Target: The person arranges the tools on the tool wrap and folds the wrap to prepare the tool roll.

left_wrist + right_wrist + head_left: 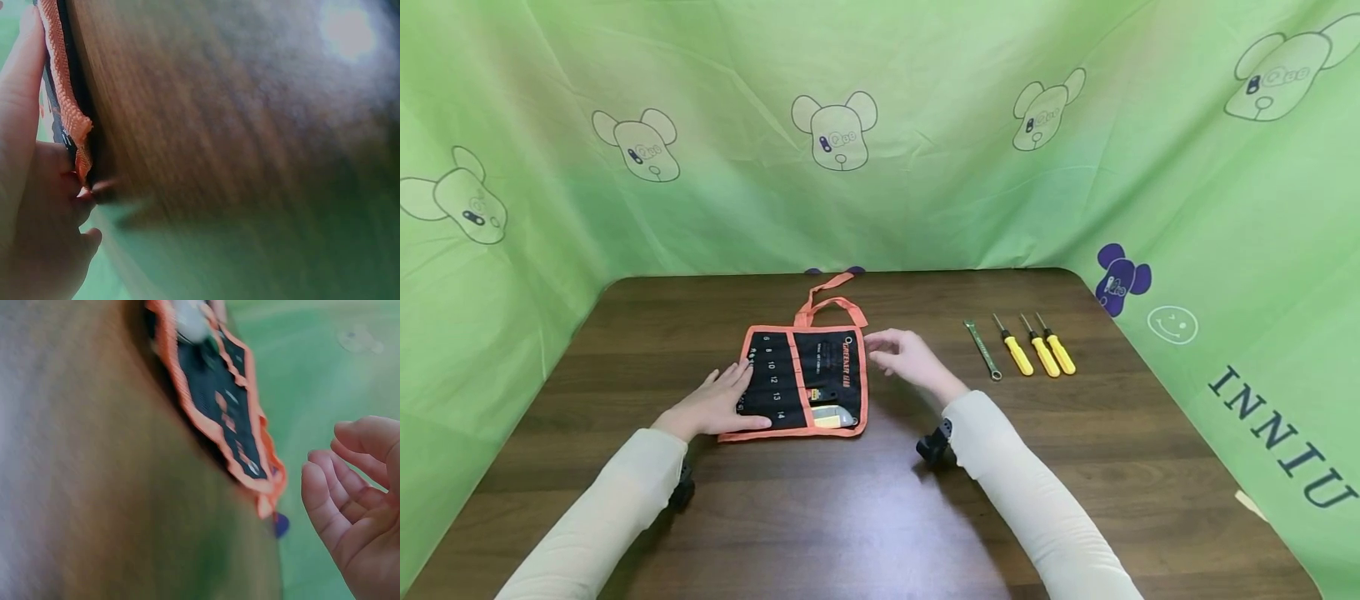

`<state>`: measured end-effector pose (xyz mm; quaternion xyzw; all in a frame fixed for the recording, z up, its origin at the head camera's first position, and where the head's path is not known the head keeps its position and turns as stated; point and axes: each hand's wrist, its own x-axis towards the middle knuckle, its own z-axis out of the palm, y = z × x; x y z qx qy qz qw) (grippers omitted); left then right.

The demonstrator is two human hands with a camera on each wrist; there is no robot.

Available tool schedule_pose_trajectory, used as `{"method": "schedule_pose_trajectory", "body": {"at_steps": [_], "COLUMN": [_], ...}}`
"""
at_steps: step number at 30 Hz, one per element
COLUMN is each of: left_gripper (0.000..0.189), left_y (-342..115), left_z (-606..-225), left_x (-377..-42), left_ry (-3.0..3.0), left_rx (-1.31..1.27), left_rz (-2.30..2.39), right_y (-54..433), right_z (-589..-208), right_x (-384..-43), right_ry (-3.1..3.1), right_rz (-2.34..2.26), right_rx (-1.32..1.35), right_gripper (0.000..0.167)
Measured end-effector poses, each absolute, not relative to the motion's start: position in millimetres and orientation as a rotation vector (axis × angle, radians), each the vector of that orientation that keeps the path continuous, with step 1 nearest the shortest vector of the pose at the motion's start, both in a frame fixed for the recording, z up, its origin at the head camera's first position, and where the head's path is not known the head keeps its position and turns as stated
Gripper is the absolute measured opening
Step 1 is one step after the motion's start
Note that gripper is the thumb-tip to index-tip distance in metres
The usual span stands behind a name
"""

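Left hand [726, 404], head view — spread flat on the left side of a black pouch [782, 379] on the table [865, 500]; right hand [913, 362], empty, loosely bent, beside its right edge. Left wrist view: hand at orange trim [67, 94]. Right wrist view: hand apart from pouch

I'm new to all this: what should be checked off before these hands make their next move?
1. Left hand on the pouch: ok, it rests on the left part.
2. Right hand free: ok, holding nothing, beside the pouch's right edge.
3. Wrench in view: ok, lying apart from the pouch.
4. Three screwdrivers in the pouch: not ok, they lie on the table.
5. Yellow-and-grey tool firmly seated in its pocket: cannot tell.
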<state>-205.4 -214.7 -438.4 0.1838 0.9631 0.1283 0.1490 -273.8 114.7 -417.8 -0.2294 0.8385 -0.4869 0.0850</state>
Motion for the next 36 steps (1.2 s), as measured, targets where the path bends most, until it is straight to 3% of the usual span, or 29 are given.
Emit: {"method": "schedule_pose_trajectory", "body": {"at_steps": [16, 36], "left_gripper": [0.107, 0.106], "left_y": [-215.7, -214.2], "left_z": [-441.1, -440.2], "left_x": [-206.4, -205.1], "left_ry": [2.781, 2.776], "left_rx": [0.538, 0.528], "left_rz": [0.373, 0.374], "right_y": [180.8, 240.2], "right_z": [-393.1, -408.7], "right_x": [-285.2, -289.2], "right_ry": [2.553, 2.608], "right_rz": [-1.748, -1.905], "right_rx": [-0.574, -0.273], "right_gripper": [0.035, 0.037]}}
